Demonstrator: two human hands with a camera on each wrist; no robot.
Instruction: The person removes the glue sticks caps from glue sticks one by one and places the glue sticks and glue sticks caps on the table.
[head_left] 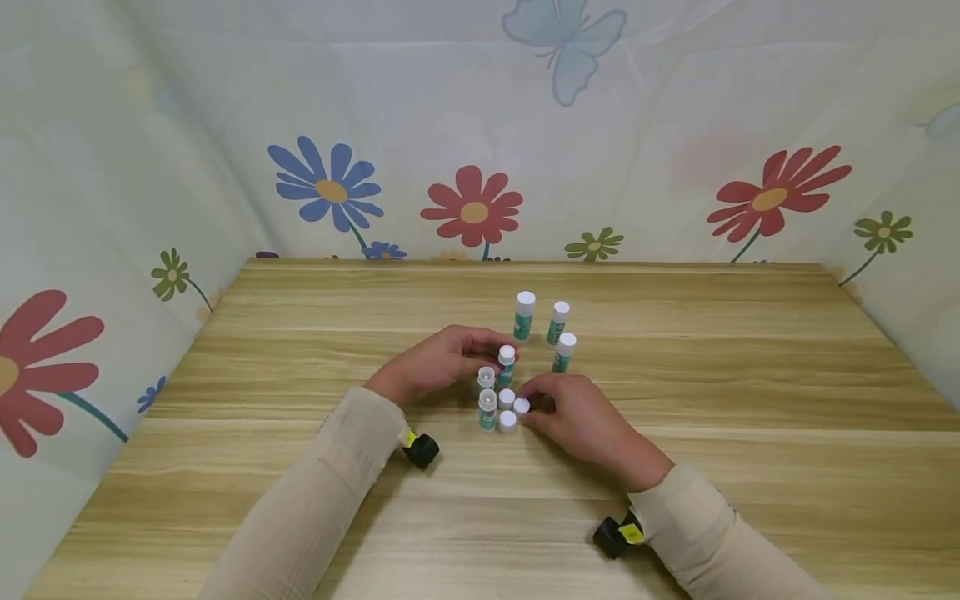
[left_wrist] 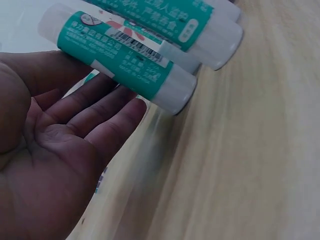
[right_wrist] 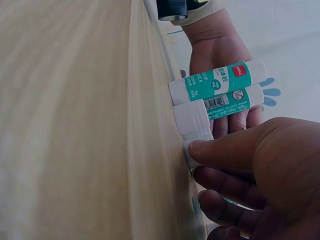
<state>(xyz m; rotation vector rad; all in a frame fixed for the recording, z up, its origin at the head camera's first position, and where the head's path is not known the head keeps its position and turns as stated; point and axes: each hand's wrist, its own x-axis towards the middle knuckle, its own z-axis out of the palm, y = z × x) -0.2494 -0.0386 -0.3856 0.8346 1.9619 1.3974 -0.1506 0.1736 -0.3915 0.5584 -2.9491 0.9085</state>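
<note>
My left hand [head_left: 442, 362] is beside a green-and-white glue stick [head_left: 507, 371], its fingers loosely extended behind it. In the left wrist view the palm faces the nearest glue stick [left_wrist: 120, 57], with no clear grip. Two uncapped glue sticks, one behind [head_left: 487, 380] and one in front [head_left: 487, 414], stand upright close by. My right hand [head_left: 581, 417] pinches a small white cap [head_left: 521, 406] on the table between thumb and fingers; its thumb presses the cap [right_wrist: 189, 152] in the right wrist view. Two more white caps, a rear one [head_left: 507, 399] and a front one [head_left: 507, 422], sit next to it.
Three capped glue sticks stand farther back: a tall one [head_left: 524, 317], another [head_left: 558, 323] to its right, and a third [head_left: 565, 353] just beyond my right hand. The wooden table [head_left: 712, 333] meets a flower-patterned sheet [head_left: 637, 192] at its back edge.
</note>
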